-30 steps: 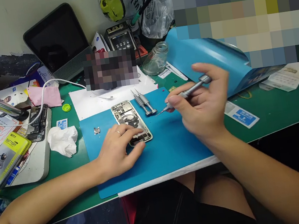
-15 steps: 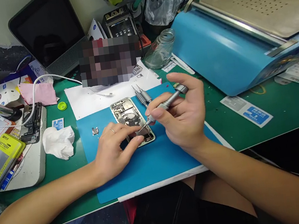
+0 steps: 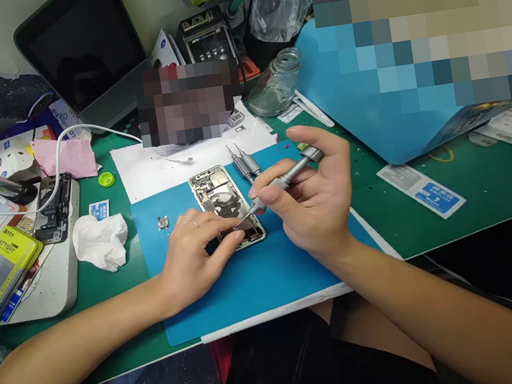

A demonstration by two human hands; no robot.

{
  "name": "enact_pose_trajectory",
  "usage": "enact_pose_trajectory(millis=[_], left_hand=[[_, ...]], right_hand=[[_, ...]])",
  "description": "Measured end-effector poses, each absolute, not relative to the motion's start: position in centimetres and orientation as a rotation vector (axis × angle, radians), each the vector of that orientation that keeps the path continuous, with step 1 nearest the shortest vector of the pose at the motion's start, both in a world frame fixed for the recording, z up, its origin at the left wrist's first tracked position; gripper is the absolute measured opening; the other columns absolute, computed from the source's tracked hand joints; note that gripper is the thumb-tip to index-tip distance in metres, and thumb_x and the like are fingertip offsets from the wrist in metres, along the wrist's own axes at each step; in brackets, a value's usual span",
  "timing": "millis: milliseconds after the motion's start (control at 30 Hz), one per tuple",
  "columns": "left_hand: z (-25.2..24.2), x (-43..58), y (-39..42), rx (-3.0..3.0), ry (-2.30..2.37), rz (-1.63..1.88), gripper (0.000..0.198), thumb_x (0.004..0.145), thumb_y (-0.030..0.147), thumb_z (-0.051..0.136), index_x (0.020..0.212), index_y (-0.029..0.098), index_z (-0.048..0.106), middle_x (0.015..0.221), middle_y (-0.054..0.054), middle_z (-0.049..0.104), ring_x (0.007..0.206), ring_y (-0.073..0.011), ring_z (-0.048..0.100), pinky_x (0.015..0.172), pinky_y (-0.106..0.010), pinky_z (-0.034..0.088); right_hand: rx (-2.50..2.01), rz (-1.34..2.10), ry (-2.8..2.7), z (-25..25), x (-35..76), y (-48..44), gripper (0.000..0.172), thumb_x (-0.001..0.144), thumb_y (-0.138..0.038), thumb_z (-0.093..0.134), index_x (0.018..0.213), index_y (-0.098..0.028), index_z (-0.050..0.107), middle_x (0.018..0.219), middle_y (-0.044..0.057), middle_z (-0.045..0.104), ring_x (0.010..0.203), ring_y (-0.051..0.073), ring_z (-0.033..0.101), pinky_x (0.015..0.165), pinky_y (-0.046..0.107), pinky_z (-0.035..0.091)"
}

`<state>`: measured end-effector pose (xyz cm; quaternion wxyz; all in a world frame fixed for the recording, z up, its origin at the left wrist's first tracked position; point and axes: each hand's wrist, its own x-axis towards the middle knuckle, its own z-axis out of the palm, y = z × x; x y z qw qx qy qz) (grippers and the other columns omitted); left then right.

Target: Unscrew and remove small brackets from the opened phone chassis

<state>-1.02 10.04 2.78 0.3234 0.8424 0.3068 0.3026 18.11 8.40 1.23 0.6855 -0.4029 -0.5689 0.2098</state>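
An opened smartphone (image 3: 220,190) lies on the blue mat (image 3: 250,288), its inner parts exposed. My left hand (image 3: 197,251) reaches over the phone's lower left side. Its thumb and index fingertip stay slightly apart beside the screwdriver tip; the other fingers are partly hidden. In my right hand (image 3: 315,203) is a grey precision screwdriver (image 3: 289,178), tilted, with its thin shaft pointing down into the phone's lower part. What the tip touches is too small to tell. Two more screwdrivers (image 3: 246,163) lie just beyond the phone. A small metal part (image 3: 162,222) sits to its left.
A crumpled tissue (image 3: 101,242), a green cap (image 3: 106,179) and another opened phone (image 3: 53,208) are on the left. Behind stand a dark screen (image 3: 82,57) and a tilted glass jar (image 3: 276,84). A blue machine (image 3: 369,119), partly blurred out, occupies the right. A white cable (image 3: 99,126) crosses the back.
Both hands and the screwdriver keep nearly the same place over the phone. The view has shifted very slightly.
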Motion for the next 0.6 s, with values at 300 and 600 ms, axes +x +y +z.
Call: enact_pose_trajectory(millis=[300, 600], left_hand=[[2.9, -1.01, 10.13, 2.185, 0.836, 0.742, 0.013, 0.102, 0.027, 0.063, 0.099, 0.022, 0.074, 0.095, 0.0, 0.077, 0.086, -0.0174, 0.064, 0.082, -0.035, 0.042], [2.95, -1.04, 10.2, 2.149, 0.841, 0.728, 0.013, 0.101, 0.029, 0.065, 0.095, 0.022, 0.073, 0.091, 0.002, 0.075, 0.085, -0.0158, 0.063, 0.083, -0.035, 0.04]], right_hand=[[-0.883, 0.505, -1.252, 1.25, 17.96, 8.22, 0.051, 0.088, -0.027, 0.077, 0.132, -0.033, 0.054, 0.072, -0.005, 0.067, 0.058, 0.013, 0.063, 0.048, 0.023, 0.054], [-0.886, 0.552, -1.239, 1.35, 17.98, 7.88, 0.051, 0.087, -0.025, 0.078, 0.132, -0.033, 0.054, 0.072, -0.005, 0.067, 0.058, 0.012, 0.063, 0.046, 0.021, 0.054]])
